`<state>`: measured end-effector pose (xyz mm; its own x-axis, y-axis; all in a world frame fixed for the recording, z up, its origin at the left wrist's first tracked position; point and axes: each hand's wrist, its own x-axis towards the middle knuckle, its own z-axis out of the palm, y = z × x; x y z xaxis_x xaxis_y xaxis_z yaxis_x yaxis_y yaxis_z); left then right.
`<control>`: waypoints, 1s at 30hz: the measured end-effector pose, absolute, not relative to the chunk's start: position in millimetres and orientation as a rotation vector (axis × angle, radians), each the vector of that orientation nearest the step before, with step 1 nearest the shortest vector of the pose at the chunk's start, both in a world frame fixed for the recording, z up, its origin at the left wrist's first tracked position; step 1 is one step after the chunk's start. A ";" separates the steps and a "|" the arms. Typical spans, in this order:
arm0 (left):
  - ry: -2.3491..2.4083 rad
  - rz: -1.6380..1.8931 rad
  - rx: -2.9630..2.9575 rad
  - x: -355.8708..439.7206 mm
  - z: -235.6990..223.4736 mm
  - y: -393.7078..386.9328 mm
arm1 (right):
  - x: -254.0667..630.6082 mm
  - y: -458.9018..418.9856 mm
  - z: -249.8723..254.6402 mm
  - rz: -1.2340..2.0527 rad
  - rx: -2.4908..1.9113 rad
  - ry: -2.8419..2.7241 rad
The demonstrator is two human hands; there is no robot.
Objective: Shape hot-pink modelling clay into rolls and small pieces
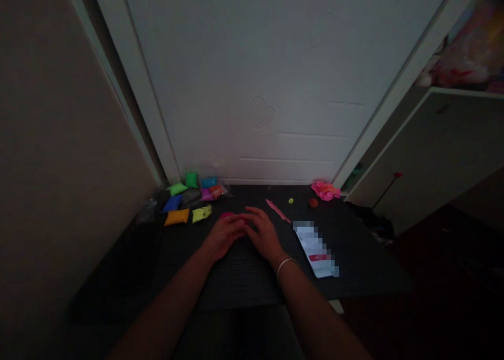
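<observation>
My left hand [224,237] and my right hand [264,235] meet above the dark tabletop, fingers bent inward and fingertips together. Whatever lies between the fingers is hidden or too small to name. A bright pink lump [227,214] shows just behind my left fingers, partly covered by them; I cannot tell whether they touch it. To the left of my left hand is a yellow packet [201,213], beside an orange packet [177,216]. A pink pointed tool [277,211] lies beyond my right hand. A lit phone [316,250] rests to the right of that hand.
Green, blue and purple packets [191,180] cluster at the table's back left, some in clear wrapping. Toward the back right are a small yellow-green piece [290,200], a reddish-brown ball [313,203] and pink petal-like pieces [326,190]. A white panel [252,76] rises behind the table [244,286].
</observation>
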<state>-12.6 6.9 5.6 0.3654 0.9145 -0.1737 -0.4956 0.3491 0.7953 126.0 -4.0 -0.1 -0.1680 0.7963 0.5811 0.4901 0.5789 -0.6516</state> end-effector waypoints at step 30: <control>0.713 1.055 0.733 -11.3 6.2 7.0 | 126.5 -5.4 3.1 0.461 -1.040 -1.846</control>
